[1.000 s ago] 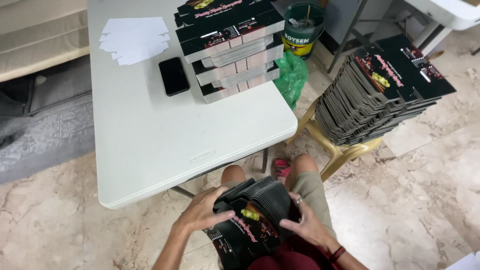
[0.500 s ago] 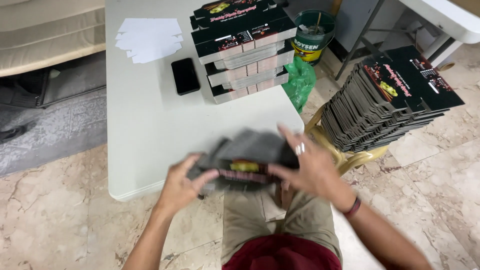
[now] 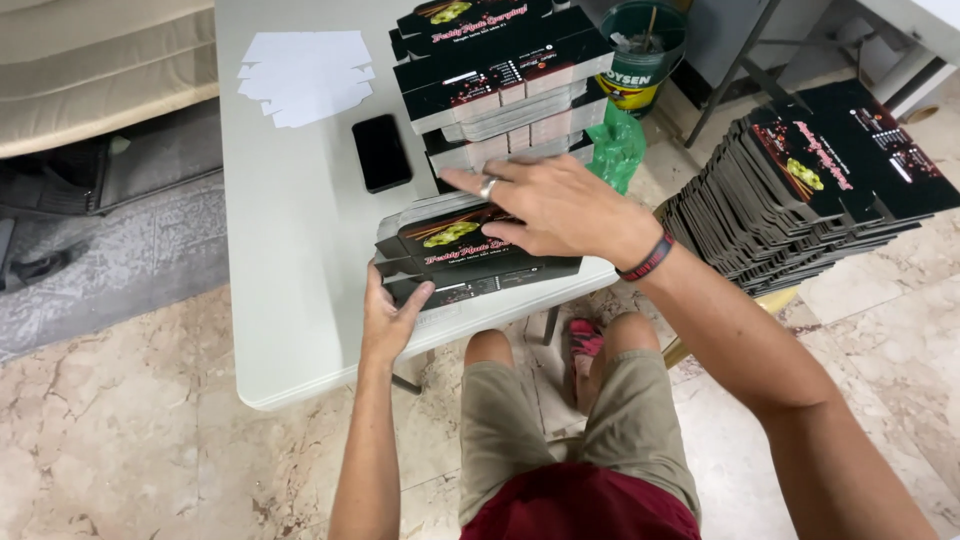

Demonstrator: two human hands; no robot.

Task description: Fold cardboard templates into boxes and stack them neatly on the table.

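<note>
Taking the black folded box [image 3: 470,250] near the front edge of the white tabletop [image 3: 300,260] as the landmark: well to its left and behind lies a small fan of white paper sheets [image 3: 305,75], and nearer, just behind and left of it, a black phone [image 3: 381,151] lies face up.

The left hand [image 3: 388,318] is at the box's front left corner, fingers curled loosely against its edge and thumb up along the side; it steadies the box rather than clamping it. The box itself rests flat on the tabletop, on what seems to be another flattened piece, since a grey edge shows beneath it. The right hand [image 3: 560,208] lies on top of the box, open and nearly flat, fingers spread and pointing left, a ring on one finger; it presses down and grips nothing.

Directly behind the box stands a stack of finished boxes [image 3: 500,70], touching or almost touching the fingertips. Right of that a green bucket [image 3: 645,45] and a green bag [image 3: 615,145] sit on the floor. Far right, a tall pile of flat black blanks [image 3: 810,185] leans on a stool.

The risk, as I judge it: the box sits close to the tabletop's front edge, so a sideways push could slide it off, and a reaching wrist could nudge the stack behind.
</note>
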